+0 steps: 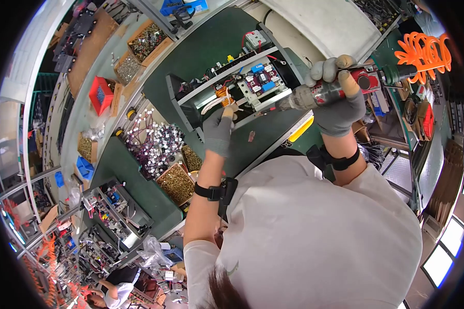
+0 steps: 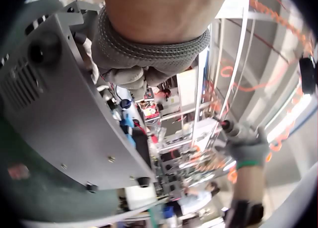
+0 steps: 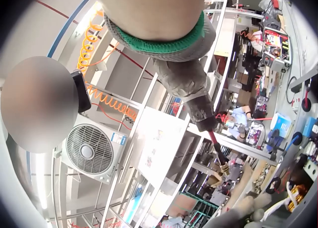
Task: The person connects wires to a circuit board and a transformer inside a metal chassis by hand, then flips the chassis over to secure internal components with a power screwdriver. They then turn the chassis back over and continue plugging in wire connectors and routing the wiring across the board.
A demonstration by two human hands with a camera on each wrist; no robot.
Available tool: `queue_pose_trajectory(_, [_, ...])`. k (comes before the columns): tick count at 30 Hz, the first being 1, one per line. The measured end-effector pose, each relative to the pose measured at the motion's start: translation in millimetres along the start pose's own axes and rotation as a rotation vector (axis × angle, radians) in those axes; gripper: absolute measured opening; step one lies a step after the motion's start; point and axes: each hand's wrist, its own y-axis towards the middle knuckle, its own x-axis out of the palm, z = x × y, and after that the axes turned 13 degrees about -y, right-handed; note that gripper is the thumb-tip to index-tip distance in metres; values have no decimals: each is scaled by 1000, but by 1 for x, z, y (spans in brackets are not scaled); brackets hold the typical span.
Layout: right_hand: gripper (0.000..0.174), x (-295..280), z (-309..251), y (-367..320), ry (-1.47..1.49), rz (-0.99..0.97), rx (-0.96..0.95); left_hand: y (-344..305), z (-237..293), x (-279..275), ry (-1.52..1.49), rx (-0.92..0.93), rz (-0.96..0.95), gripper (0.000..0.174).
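Observation:
My gloved left hand (image 1: 219,133) is at the near side of an open grey metal chassis (image 1: 184,114), its fingers curled in at a white-sleeved wire (image 1: 211,105) beside a copper coil (image 1: 222,94). The thumb and fingertips pinch the wire, partly hidden by the glove. My gloved right hand (image 1: 340,116) grips a red and grey power screwdriver (image 1: 319,96) over the chassis's right end. Its bit points left, and a small brass-coloured piece (image 3: 224,168) shows at the tip in the right wrist view. Blue and purple components (image 1: 263,78) sit on boards inside the chassis.
An orange coiled hose (image 1: 423,54) hangs behind the screwdriver. White connectors on wires (image 1: 157,141) and a box of brass hardware (image 1: 175,184) lie to the left on the green bench (image 1: 116,162). A red bin (image 1: 101,96) stands farther left. Another chassis (image 1: 118,208) sits at lower left.

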Motion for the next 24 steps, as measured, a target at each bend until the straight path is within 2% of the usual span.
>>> queue_pose_trajectory(1, [19, -6, 1, 3, -13, 28, -19, 7, 0, -2, 356, 164, -22, 26])
queue_pose_trajectory(2, [19, -10, 2, 5, -27, 57, -36, 15, -1, -3, 355, 159, -25, 26])
queue_pose_trajectory(4, [19, -17, 4, 10, -36, 72, -35, 31, -6, -5, 909, 364, -319, 27])
queue_pose_trajectory(5, [19, -20, 5, 11, -46, 64, -44, 36, -6, -3, 985, 421, -404, 27])
queue_pose_trajectory(6, [19, -23, 6, 13, -55, 56, -54, 44, -9, -3, 984, 416, -407, 27])
queue_pose_trajectory(8, [19, -27, 9, 13, -82, 74, -50, 58, -10, -1, 1174, 655, -607, 24])
queue_pose_trajectory(12, [20, -33, 14, 17, -99, 114, -19, 62, 6, 13, 1393, 558, -713, 23])
queue_pose_trajectory(14, [21, -34, 15, 19, -100, 131, 1, 55, 20, 20, 1441, 408, -392, 25])
queue_pose_trajectory(15, [21, -35, 15, 19, -101, 152, 16, 58, 17, 13, 1441, 407, -399, 25])
queue_pose_trajectory(17, [20, -36, 13, 20, -146, 170, 37, 65, 6, -7, 958, 376, -66, 24])
queue_pose_trajectory(18, [19, -36, 15, 23, -186, 178, 61, 67, -1, -11, 960, 372, -62, 24])
queue_pose_trajectory(20, [19, -35, 20, 25, -161, 191, 60, 66, -7, -15, 835, 518, -69, 24])
queue_pose_trajectory(24, [19, -30, 29, 27, -174, 206, 47, 58, -3, -3, 783, 533, -3, 23])
